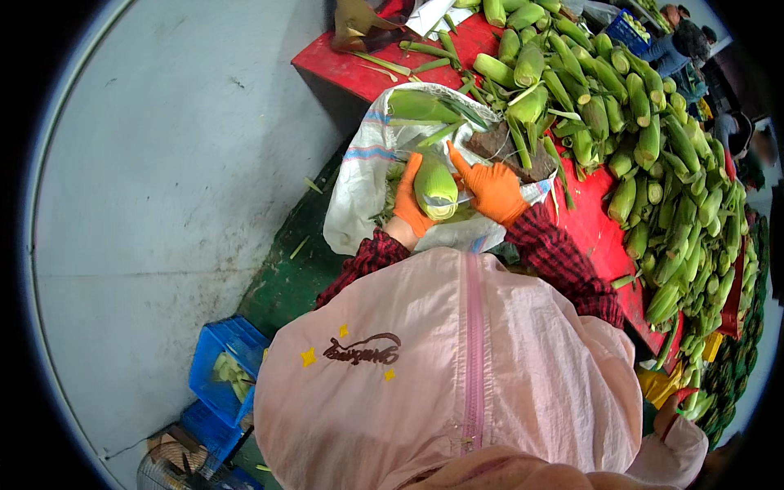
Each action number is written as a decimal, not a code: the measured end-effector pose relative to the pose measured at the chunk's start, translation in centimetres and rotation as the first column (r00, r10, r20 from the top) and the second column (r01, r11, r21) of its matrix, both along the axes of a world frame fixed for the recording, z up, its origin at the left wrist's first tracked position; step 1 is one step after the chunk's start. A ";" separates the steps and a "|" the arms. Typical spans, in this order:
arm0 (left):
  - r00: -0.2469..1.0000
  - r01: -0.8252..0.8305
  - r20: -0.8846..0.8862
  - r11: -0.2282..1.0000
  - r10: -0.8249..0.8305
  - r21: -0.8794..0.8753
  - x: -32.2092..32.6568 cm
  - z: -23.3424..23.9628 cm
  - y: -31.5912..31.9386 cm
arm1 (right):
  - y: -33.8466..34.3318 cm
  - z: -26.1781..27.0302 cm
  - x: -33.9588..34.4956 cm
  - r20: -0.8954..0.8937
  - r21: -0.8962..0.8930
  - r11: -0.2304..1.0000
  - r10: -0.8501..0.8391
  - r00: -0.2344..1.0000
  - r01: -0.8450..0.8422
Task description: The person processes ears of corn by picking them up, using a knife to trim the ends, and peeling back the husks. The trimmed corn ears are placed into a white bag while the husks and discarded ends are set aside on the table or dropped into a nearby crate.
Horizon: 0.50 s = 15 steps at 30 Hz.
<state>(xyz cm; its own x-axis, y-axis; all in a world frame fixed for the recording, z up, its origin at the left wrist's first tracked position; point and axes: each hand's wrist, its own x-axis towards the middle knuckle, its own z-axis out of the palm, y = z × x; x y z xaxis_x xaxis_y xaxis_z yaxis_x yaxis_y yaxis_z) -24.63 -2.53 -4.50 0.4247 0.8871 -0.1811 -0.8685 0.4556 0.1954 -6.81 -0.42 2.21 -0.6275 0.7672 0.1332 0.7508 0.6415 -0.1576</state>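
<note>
My left hand (411,199), in an orange glove, grips an ear of corn (433,177) in its green husk, with the pale stalk end towards me. In my orange-gloved right hand (497,191) is a knife, its thin blade (442,201) lying across the corn near the stalk end. The handle is hidden by the glove. Below both hands gapes a white woven sack (352,211) with blue and red stripes and green husk scraps inside. Another green piece of corn (422,107) lies at the sack's far side. Beyond my right hand, a rough brown block (490,146) rests by the sack's rim.
A large heap of unhusked corn (649,141) covers much of the red table (588,214). Blue crates (223,361) and a fan (177,465) stand behind on the left, near a pale wall (153,153). Other people (686,46) are at the far right.
</note>
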 end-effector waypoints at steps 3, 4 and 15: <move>0.965 0.039 0.261 0.996 -0.018 -0.074 -0.3 -3.2 0.7 | -2.2 -4.7 -0.9 -0.356 -0.166 0.984 -0.120 0.927 0.063; 0.968 0.011 0.251 0.987 0.030 -0.161 0.1 -2.2 0.6 | -2.5 -8.2 -1.0 -0.473 -0.405 0.912 -0.273 0.838 0.069; 0.998 -0.008 -0.063 0.999 0.005 -0.052 0.5 -2.0 -1.3 | -3.2 2.2 -1.4 -0.123 -0.188 0.982 -0.028 0.992 0.004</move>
